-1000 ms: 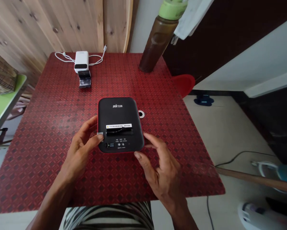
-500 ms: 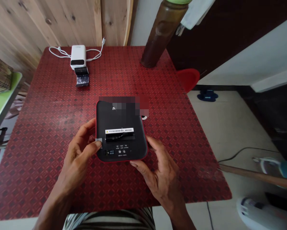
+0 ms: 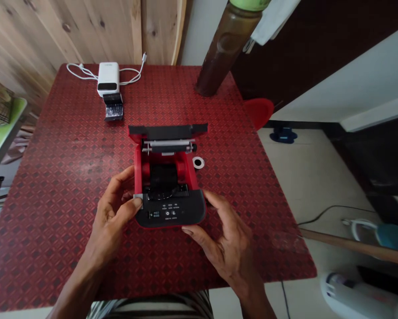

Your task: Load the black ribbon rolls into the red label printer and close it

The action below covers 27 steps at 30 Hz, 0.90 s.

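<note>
A black and red small printer (image 3: 168, 208) sits in the middle of the red patterned table (image 3: 69, 186). Its black lid (image 3: 168, 131) stands flipped up at the back, showing a red paper bay with a dark roll inside. My left hand (image 3: 115, 208) grips the printer's left side, with the thumb on a grey latch at the front left corner. My right hand (image 3: 223, 239) cups the front right corner, thumb along the front edge. A small white ring (image 3: 198, 162) lies on the table just right of the printer.
A white mini device (image 3: 108, 79) with a white cable and a black block (image 3: 113, 107) in front of it lie at the table's far left. A tall brown bottle (image 3: 220, 48) with a green cap stands at the far edge. Right of the table is floor with cables and appliances.
The printer's lid has sprung open and now stands upright at the back, exposing the red interior. My thumb stays on the grey latch; both hands have kept their grip on the sides.
</note>
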Tool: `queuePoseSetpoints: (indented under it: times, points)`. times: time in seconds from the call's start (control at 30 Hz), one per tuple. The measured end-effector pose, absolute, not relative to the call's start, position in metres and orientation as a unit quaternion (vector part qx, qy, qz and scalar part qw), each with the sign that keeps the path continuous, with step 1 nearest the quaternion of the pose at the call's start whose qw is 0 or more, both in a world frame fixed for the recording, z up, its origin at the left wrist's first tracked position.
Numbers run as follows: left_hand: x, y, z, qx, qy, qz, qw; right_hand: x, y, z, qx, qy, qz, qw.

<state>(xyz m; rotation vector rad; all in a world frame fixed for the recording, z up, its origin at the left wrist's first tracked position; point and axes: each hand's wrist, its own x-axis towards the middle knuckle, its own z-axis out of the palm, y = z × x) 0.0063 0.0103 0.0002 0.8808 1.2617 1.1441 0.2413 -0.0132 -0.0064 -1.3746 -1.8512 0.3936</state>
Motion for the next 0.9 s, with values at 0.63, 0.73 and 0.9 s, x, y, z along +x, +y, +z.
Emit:
queuePoseSetpoints:
  times: [0.63, 0.73, 0.9]
  points:
    - [0.004, 0.007, -0.003, 0.376, 0.51, 0.499, 0.591, 0.189, 0.088, 0.053, -0.439, -0.887, 0.13, 0.062]
    - [0.004, 0.007, -0.003, 0.372, 0.506, 0.498, 0.598, 0.177, 0.099, 0.058, -0.444, -0.887, 0.125, -0.01]
    - [0.003, 0.007, -0.002, 0.374, 0.508, 0.497, 0.596, 0.174, 0.113, 0.063, -0.424, -0.891, 0.137, -0.093]
